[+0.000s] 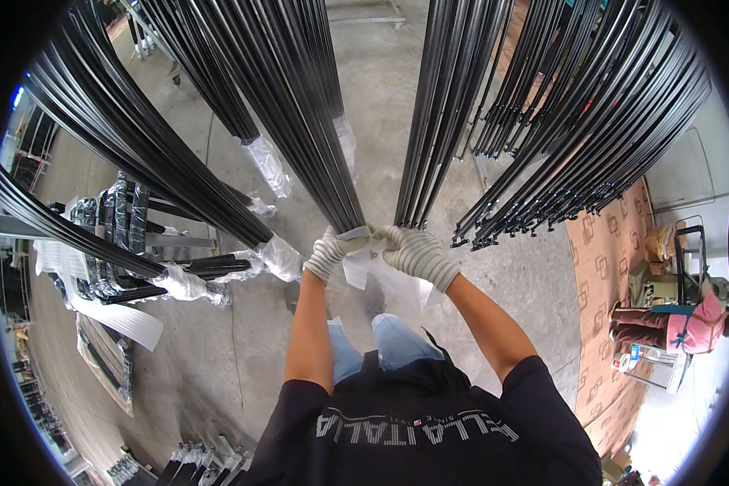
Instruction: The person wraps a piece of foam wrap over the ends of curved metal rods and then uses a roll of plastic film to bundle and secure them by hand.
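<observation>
A: What do the hands grip?
B: The left hand and right hand, both gloved, close on the white wrap at the lower end of the black rod bundle.
A: Handling?
B: Probably stiff, long, heavy; the wrap is thin and tearable. Grasp at the bundle's end; forearms are raised before the chest.

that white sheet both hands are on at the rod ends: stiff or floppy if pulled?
Probably floppy: the white sheet hangs limp and creased below the left hand and right hand. Likely light and tearable, since it looks thin. Gloves probably grip it fine.
</observation>
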Action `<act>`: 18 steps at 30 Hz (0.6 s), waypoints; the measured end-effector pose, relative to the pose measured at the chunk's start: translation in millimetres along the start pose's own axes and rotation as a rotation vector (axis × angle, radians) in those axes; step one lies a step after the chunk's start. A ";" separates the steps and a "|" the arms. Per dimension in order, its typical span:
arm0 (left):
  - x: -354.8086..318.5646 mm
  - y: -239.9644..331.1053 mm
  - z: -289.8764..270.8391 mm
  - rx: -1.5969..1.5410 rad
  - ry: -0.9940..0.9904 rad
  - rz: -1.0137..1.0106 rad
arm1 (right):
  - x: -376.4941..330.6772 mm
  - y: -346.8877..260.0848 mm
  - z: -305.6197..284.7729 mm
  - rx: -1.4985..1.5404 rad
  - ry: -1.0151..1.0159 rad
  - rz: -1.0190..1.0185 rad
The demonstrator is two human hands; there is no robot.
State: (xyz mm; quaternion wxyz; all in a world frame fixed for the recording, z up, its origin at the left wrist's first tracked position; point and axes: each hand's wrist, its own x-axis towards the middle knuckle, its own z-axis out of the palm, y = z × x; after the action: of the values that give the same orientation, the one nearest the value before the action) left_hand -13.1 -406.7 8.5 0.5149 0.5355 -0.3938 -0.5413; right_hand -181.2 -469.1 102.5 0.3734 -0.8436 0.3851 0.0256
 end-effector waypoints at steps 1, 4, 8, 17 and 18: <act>1.1 -10.0 -7.6 0.087 -0.033 -0.002 | -0.1 -3.4 0.6 0.008 0.003 0.003; -2.2 -22.6 -7.4 0.300 -0.010 0.097 | -4.5 -11.3 -0.8 -0.042 0.021 0.062; -10.7 -39.8 -12.4 -0.416 0.159 -0.163 | 8.2 -11.4 61.9 -0.133 0.044 -0.034; -38.9 -83.1 -54.2 -0.256 0.250 -0.073 | 11.3 -56.9 60.6 0.719 0.008 0.190; -42.4 -94.6 -63.6 -0.174 0.278 -0.017 | 1.1 -79.7 49.8 0.154 0.206 -0.077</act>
State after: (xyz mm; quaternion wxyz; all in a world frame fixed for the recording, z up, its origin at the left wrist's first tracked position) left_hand 32.4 -342.2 -84.0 0.6044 0.5618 -0.2659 -0.4984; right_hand -115.0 -403.6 114.9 0.3964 -0.8246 0.3897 -0.1052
